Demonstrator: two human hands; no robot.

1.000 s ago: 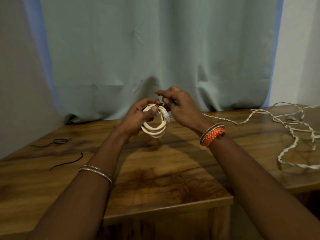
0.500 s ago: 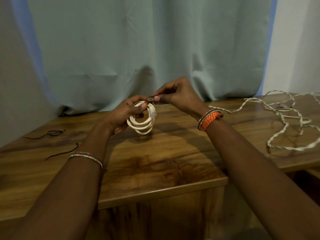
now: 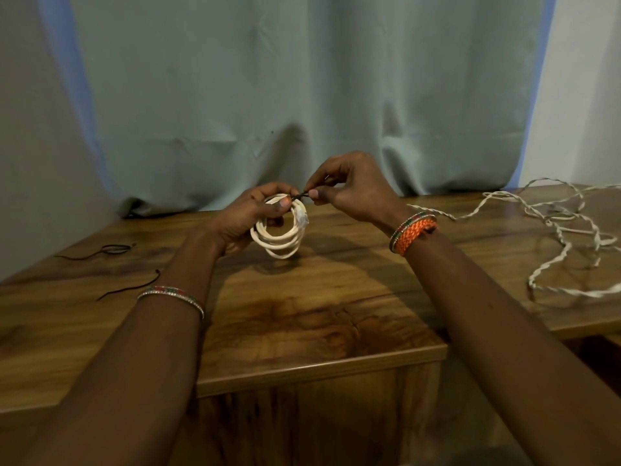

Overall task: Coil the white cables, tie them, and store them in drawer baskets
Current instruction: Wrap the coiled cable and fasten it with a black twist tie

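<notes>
Coil (image 3: 280,235): white cable wound in several loops, held above the table (image 3: 302,317) near its middle, not touching the wood. The ring stands roughly upright, its open face turned toward the camera and slightly left; a pale connector end lies against its right side.

Tie (image 3: 300,195): thin dark strand at the top of the coil, running short and nearly level between the two hands.

Left hand (image 3: 250,216): fingers curled through and round the coil's upper left, thumb pressed on top by the tie; gripping the coil. Forearm reaches in from lower left, with a thin bangle (image 3: 173,295).

Right hand (image 3: 353,188): thumb and forefinger pinch the tie's right end, other fingers curled above. Wrist bears an orange band (image 3: 415,235).

Loose cable (image 3: 554,237): white, twisted, sprawled uncoiled across the table's right part.

Spare ties (image 3: 114,264): two dark strands lying flat at far left, well apart from the coil.

Curtain (image 3: 302,95): pale grey-green, behind the table.
</notes>
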